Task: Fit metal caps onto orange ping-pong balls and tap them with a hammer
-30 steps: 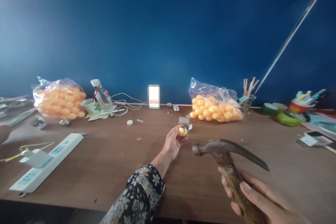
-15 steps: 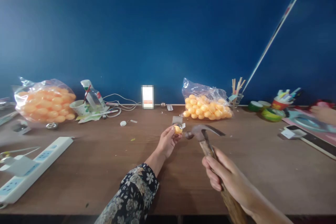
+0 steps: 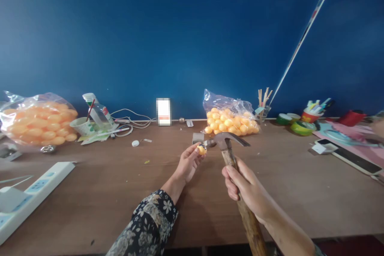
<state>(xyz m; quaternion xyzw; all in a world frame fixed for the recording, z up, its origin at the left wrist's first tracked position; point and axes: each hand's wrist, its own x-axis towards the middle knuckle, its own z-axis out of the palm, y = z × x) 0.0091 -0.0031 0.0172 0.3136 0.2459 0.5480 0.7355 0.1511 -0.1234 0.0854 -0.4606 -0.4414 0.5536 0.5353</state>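
Note:
Near the middle of the table, my left hand [image 3: 188, 163] pinches a small orange ball [image 3: 202, 150] that has a shiny metallic patch on its upper side. My right hand [image 3: 242, 181] is wrapped around the wooden handle of a claw hammer [image 3: 227, 143]. The hammer's striking face points left and is close to the ball; whether the two touch, I cannot tell. Just behind the ball stands a small grey cylinder-like piece [image 3: 198, 138], partly covered by my fingers. A clear bag of orange balls [image 3: 229, 122] lies behind the hammer.
At the left are a larger bag of orange balls [image 3: 39, 124], a paper cup [image 3: 82, 126] and a white power strip [image 3: 37, 192]. Tape rolls [image 3: 302, 128], a cup of pens [image 3: 311, 116] and a phone [image 3: 349, 156] lie on the right. A blue partition [image 3: 180, 48] rises behind the table [image 3: 285, 184].
The hammer head has come up and nearer to the ball in my left hand. The whole view has shifted slightly to the right. Both hands keep their holds.

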